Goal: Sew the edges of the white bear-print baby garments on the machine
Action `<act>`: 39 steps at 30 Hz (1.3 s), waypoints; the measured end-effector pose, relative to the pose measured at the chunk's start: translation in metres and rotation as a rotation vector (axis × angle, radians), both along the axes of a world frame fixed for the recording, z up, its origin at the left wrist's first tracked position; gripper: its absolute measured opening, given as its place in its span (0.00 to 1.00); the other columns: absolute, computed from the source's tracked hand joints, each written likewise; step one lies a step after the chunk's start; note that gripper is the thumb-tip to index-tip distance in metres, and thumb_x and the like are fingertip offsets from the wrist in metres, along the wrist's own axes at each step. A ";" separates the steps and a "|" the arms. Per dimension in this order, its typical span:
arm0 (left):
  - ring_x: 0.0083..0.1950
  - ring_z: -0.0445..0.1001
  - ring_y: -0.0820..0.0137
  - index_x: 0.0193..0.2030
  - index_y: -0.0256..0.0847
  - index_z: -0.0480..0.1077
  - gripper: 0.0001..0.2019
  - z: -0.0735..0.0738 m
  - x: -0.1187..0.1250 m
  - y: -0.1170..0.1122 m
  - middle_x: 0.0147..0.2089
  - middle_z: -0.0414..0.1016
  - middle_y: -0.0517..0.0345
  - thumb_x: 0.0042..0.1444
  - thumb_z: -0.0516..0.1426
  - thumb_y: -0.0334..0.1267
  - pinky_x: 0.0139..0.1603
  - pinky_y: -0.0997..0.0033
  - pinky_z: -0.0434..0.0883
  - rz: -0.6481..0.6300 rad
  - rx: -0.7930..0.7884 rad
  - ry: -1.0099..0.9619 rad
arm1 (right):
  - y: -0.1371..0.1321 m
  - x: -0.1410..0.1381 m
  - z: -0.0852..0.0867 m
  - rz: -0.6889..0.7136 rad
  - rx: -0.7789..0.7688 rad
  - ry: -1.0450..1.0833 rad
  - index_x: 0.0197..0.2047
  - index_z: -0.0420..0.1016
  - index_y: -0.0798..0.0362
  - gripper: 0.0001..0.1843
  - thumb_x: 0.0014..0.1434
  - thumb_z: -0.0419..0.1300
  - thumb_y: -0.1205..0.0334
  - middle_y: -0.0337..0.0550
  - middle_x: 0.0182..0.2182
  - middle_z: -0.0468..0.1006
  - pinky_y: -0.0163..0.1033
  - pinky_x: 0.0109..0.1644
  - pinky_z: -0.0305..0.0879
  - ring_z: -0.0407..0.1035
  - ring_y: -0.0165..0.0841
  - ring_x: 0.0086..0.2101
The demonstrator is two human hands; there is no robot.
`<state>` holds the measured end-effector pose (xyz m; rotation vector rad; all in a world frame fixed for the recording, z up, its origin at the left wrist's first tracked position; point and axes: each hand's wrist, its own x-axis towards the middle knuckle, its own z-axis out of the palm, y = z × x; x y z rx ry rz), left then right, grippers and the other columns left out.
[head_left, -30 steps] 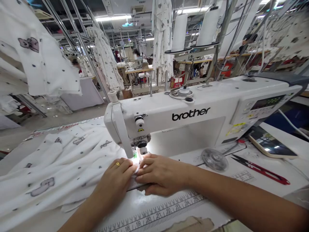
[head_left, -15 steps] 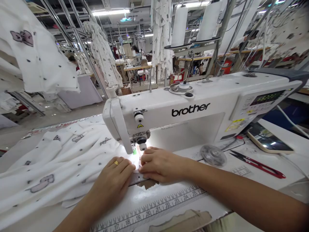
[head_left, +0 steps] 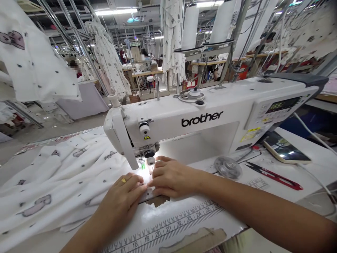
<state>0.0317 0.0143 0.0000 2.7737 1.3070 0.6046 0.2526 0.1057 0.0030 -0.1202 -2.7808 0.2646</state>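
Note:
White printed fabric [head_left: 65,182] with grey-pink figures and dark dots spreads over the table left of a sewing machine [head_left: 171,121]. Its near edge runs under the lit presser foot [head_left: 143,165]. My left hand [head_left: 125,191], a ring on one finger, is closed on that edge just in front of the foot, fingertips pressed together. My right hand [head_left: 171,177] is beside the needle area, its fingers bent and closed on the fabric from the right. The fingertips of both hands nearly meet. Glare and the fingers hide much of the edge.
Right of my hands lie a clear round disc [head_left: 228,167], red-handled thread snips [head_left: 275,175] and a phone [head_left: 286,147]. A printed ruler scale [head_left: 168,230] runs along the table's front. Thread cones [head_left: 190,28] stand behind the machine. Printed garments [head_left: 39,66] hang at left.
The camera view has turned slightly, so the machine and table appear a little further left. Both hands stay at the presser foot, holding the fabric with almost the same grip.

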 end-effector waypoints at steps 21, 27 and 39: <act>0.59 0.73 0.58 0.58 0.34 0.69 0.22 -0.016 -0.023 0.020 0.60 0.72 0.42 0.58 0.49 0.25 0.56 0.53 0.74 0.129 0.068 0.178 | -0.007 -0.007 -0.006 -0.295 -0.019 -0.095 0.57 0.67 0.50 0.24 0.65 0.58 0.44 0.48 0.50 0.69 0.56 0.69 0.33 0.56 0.42 0.54; 0.61 0.71 0.57 0.60 0.34 0.67 0.24 -0.015 -0.022 0.021 0.63 0.69 0.43 0.57 0.48 0.24 0.58 0.53 0.73 0.155 0.003 0.191 | -0.005 -0.006 -0.007 -0.300 -0.040 -0.090 0.59 0.66 0.49 0.24 0.66 0.55 0.43 0.46 0.51 0.68 0.52 0.70 0.32 0.54 0.40 0.56; 0.61 0.68 0.58 0.58 0.41 0.64 0.17 -0.007 -0.016 0.021 0.58 0.70 0.48 0.63 0.49 0.30 0.64 0.50 0.66 0.239 -0.043 0.062 | 0.007 -0.004 -0.012 -0.302 -0.030 0.060 0.54 0.71 0.49 0.18 0.69 0.53 0.48 0.43 0.45 0.73 0.51 0.69 0.38 0.61 0.37 0.51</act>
